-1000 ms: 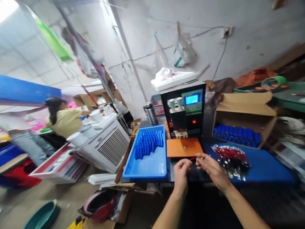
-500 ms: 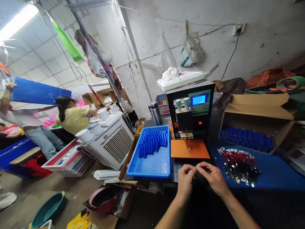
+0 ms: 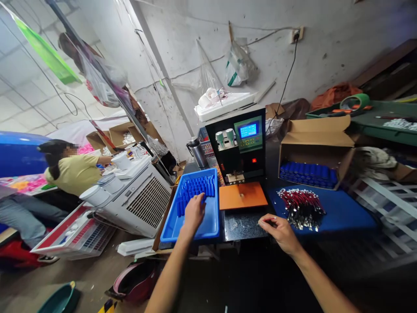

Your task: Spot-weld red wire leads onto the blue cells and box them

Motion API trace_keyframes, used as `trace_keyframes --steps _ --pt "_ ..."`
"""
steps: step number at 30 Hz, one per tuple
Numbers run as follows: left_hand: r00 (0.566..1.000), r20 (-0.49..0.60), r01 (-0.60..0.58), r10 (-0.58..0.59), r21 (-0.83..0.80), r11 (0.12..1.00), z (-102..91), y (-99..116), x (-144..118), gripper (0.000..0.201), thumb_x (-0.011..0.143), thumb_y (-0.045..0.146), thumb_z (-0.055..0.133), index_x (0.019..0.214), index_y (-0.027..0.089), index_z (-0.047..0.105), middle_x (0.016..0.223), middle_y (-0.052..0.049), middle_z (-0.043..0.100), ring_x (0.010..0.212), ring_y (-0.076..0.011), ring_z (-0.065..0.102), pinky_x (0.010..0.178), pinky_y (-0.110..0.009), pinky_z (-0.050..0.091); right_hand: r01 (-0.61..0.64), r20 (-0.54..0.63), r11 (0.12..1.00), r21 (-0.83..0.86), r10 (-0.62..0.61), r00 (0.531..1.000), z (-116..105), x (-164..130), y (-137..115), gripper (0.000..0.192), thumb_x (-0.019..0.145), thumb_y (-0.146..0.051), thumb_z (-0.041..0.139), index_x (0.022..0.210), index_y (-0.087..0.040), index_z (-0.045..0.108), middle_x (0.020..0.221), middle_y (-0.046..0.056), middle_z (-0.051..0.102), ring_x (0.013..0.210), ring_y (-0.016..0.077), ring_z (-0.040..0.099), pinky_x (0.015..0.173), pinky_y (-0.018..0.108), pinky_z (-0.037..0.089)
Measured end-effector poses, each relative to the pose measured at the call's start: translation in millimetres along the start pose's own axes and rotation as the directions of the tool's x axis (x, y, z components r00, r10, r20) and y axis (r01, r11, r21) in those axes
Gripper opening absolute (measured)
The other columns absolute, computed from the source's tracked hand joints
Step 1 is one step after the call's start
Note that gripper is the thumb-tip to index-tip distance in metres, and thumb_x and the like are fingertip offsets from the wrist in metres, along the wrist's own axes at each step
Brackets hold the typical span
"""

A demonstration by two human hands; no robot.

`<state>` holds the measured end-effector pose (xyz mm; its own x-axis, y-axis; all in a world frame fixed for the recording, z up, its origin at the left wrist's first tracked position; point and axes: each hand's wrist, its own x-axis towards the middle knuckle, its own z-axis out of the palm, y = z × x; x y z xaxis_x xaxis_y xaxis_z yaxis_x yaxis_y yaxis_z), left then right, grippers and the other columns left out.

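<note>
My left hand (image 3: pixel 194 212) is over the blue tray (image 3: pixel 215 224), its fingers reaching to the near edge of the standing blue battery cells (image 3: pixel 195 186). Its fingers look partly stretched out, and I see nothing held in them, though the fingertips are partly hidden. My right hand (image 3: pixel 276 230) is at the table's front edge with thumb and fingers pinched together; anything between them is too small to make out. Beyond it stands a black spot-welding machine (image 3: pixel 256 167) with a lit screen and an orange plate (image 3: pixel 254 196) in front.
Red and black wire leads (image 3: pixel 301 208) lie bundled on a blue mat (image 3: pixel 348 217) to the right. Behind them a cardboard box (image 3: pixel 319 150) holds more blue cells. A steel flask (image 3: pixel 197 152) stands behind the tray. Further left are a white air cooler (image 3: pixel 148 198) and a seated person (image 3: pixel 76 171).
My left hand has parted from the right and moved left over the tray of cells. My right hand stays pinched near the table's front edge. The view has turned to the right.
</note>
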<state>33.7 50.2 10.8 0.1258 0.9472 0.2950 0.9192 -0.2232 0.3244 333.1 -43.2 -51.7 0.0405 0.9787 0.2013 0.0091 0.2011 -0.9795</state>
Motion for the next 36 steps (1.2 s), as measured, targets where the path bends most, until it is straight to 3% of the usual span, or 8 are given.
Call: trace_keyframes --steps 3,6,11,16,21,30,33,36 --pt "0.985 0.159 -0.121 0.061 0.403 0.907 -6.1 -26 33 0.061 0.079 0.012 0.063 0.139 0.021 0.052 0.126 -0.016 0.057 0.114 -0.0313 0.053 0.094 -0.042 0.041 -0.023 0.003 1.0 0.019 0.023 1.0 2 -2 1 0.032 0.08 -0.049 0.066 0.071 -0.018 0.07 0.073 0.006 0.066 0.07 0.0212 0.06 0.067 0.03 0.047" --pt "0.966 0.247 -0.199 0.079 0.508 0.838 -3.0 -35 48 0.063 0.078 0.017 0.067 0.138 0.021 0.05 0.127 -0.016 0.054 0.115 -0.032 0.049 0.094 -0.042 0.039 -0.036 0.015 0.999 0.021 0.036 0.999 5 -4 2 0.033 0.08 -0.049 0.064 0.071 -0.018 0.07 0.072 0.006 0.065 0.069 0.0209 0.06 0.066 0.03 0.047" --pt "0.969 0.233 -0.176 0.086 0.399 0.9 6.6 -40 44 0.034 0.081 0.015 0.063 0.115 0.016 0.058 0.116 -0.014 0.06 0.108 -0.0274 0.054 0.092 -0.036 0.041 -0.053 0.018 0.998 0.016 0.052 0.998 3 -6 6 0.033 0.08 -0.049 0.064 0.07 -0.017 0.07 0.074 0.007 0.066 0.071 0.021 0.061 0.069 0.03 0.047" --pt "0.966 0.253 0.012 -0.048 0.141 0.99 12.5 -43 23 0.016 0.088 0.015 0.055 0.104 0.017 0.057 0.092 -0.004 0.066 0.085 -0.0168 0.062 0.075 -0.025 0.041 -0.07 -0.001 0.997 0.041 0.07 0.998 1 -3 12 0.033 0.08 -0.048 0.065 0.071 -0.016 0.069 0.075 0.007 0.067 0.072 0.0209 0.061 0.07 0.03 0.047" --pt "0.946 0.315 0.009 -0.081 0.223 0.975 18.2 -39 11 0.021 0.088 0.017 0.057 0.109 0.015 0.06 0.086 -0.004 0.067 0.083 -0.0181 0.063 0.072 -0.026 0.039 -0.075 -0.003 0.995 0.064 0.075 0.997 1 0 18 0.033 0.079 -0.047 0.065 0.073 -0.016 0.069 0.073 0.006 0.065 0.068 0.0195 0.058 0.065 0.028 0.045" --pt "0.934 0.355 -0.105 -0.049 0.401 0.91 21.9 -32 12 0.017 0.089 0.014 0.05 0.103 0.011 0.06 0.106 -0.016 0.061 0.09 -0.023 0.063 0.08 -0.031 0.044 -0.073 -0.039 0.992 0.102 0.077 0.996 -3 1 16 0.03 0.077 -0.045 0.068 0.073 -0.016 0.069 0.073 0.006 0.065 0.069 0.0196 0.059 0.066 0.029 0.047" --pt "0.969 0.245 -0.083 0.023 0.238 0.968 19.8 -25 13 0.014 0.087 0.018 0.053 0.098 0.013 0.059 0.095 -0.012 0.063 0.083 -0.0218 0.063 0.076 -0.031 0.046 -0.068 -0.063 0.989 0.128 0.076 0.995 -7 4 14 0.028 0.076 -0.044 0.069 0.073 -0.016 0.069 0.072 0.005 0.065 0.068 0.0192 0.059 0.066 0.029 0.047" --pt "0.998 -0.039 0.034 -0.04 -0.13 0.991 19.1 -3 15 0.022 0.085 0.033 0.058 0.1 0.016 0.059 0.084 -0.005 0.064 0.074 -0.019 0.062 0.072 -0.03 0.047 -0.05 -0.084 0.987 0.153 0.063 0.994 -10 9 11 0.026 0.076 -0.042 0.069 0.073 -0.016 0.069 0.073 0.005 0.066 0.068 0.0189 0.059 0.066 0.028 0.047"
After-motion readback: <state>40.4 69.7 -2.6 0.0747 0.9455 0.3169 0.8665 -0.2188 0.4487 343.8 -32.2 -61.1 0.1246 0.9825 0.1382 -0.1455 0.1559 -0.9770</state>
